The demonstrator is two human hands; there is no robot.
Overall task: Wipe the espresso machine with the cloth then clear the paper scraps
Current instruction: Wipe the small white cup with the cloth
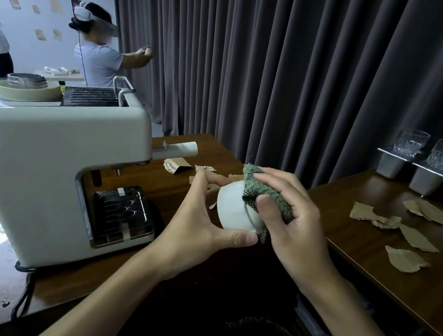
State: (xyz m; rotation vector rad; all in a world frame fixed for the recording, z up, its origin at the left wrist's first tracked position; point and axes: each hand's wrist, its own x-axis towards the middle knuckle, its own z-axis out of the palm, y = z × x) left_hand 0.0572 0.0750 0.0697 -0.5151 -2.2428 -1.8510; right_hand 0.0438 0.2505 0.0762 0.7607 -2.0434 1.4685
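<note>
The wiping step is in hand, and the scrap-clearing has not begun. The left hand [201,217] curls its thumb and fingers round a small white rounded piece [232,209], cup-like in shape; whether it belongs to the machine cannot be told. It is held in the air in front of the person, above the dark surface [365,277]. The right hand [291,216] pinches a bunched green cloth [259,187] between thumb and fingers and presses it against the upper right side of that piece, so cloth and piece touch. The espresso machine [40,168] stands to the left on the surface, apart from both hands, with its metal drip tray [123,213] facing the person. Brown paper scraps [406,259] lie scattered over the right part of the surface, and a few more lie behind the hands near the machine's far end. The next move probably calls for turning the white piece under the cloth to reach its other sides, then setting it down and carrying the cloth across to the machine's body, which looks unwiped from here. Only after that should the scraps be gathered.
</note>
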